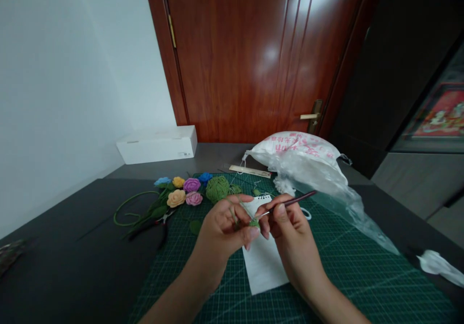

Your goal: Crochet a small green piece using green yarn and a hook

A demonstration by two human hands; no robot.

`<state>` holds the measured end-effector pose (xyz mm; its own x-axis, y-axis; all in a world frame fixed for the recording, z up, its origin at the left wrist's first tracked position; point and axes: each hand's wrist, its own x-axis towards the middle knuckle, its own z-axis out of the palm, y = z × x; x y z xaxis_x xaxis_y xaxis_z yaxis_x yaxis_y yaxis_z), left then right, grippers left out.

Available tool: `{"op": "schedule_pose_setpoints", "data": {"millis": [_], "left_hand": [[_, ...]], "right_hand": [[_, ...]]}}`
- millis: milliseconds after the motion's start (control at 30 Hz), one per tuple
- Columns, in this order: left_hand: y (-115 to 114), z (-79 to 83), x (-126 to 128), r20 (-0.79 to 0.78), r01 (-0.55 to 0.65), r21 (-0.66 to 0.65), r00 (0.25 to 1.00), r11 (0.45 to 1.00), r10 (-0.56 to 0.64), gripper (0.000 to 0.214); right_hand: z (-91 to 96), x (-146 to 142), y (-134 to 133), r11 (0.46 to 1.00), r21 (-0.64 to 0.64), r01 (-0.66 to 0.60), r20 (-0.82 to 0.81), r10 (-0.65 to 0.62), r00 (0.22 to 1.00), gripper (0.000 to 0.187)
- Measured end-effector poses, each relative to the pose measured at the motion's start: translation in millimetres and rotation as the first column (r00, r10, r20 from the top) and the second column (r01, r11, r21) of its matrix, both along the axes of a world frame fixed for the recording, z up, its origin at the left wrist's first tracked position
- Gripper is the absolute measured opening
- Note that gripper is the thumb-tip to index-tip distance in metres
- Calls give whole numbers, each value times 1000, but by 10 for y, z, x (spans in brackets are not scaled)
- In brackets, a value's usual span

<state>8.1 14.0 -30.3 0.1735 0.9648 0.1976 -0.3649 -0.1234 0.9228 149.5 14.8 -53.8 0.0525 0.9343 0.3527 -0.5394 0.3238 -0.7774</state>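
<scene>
My left hand (pixel 224 227) is closed, pinching a small green crochet piece (pixel 254 223) with green yarn looped over its fingers. My right hand (pixel 286 225) is closed on a thin crochet hook (pixel 290 201), whose tip meets the green piece. Both hands hover above a white notepad (pixel 263 261) that lies on a green cutting mat (pixel 344 271). A green yarn ball (pixel 217 188) sits just beyond my left hand.
Several crocheted flowers (pixel 184 191) with green stems lie left of the yarn ball. A translucent plastic bag (pixel 308 164) sits at the right, a wooden ruler (pixel 250 171) behind the mat, a white box (pixel 157 145) by the wall, a wooden door (pixel 253 53) beyond.
</scene>
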Motion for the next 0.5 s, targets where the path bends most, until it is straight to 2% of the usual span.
{"op": "schedule_pose_setpoints", "data": {"millis": [233, 300, 400, 500], "left_hand": [[-47, -15, 17, -32, -36, -59, 999, 998, 35, 43], [-41, -27, 12, -61, -64, -46, 996, 997, 61, 36], [-44, -36, -1, -118, -96, -14, 989, 995, 93, 23], [-70, -26, -8, -186, -140, 31, 972, 990, 143, 21]], "right_hand": [[11, 70, -14, 999, -13, -53, -17, 53, 998, 22], [9, 95, 1, 999, 3, -52, 7, 52, 999, 21], [4, 130, 13, 997, 80, -13, 70, 8, 997, 20], [2, 146, 2, 982, 180, 48, 134, -73, 988, 17]]}}
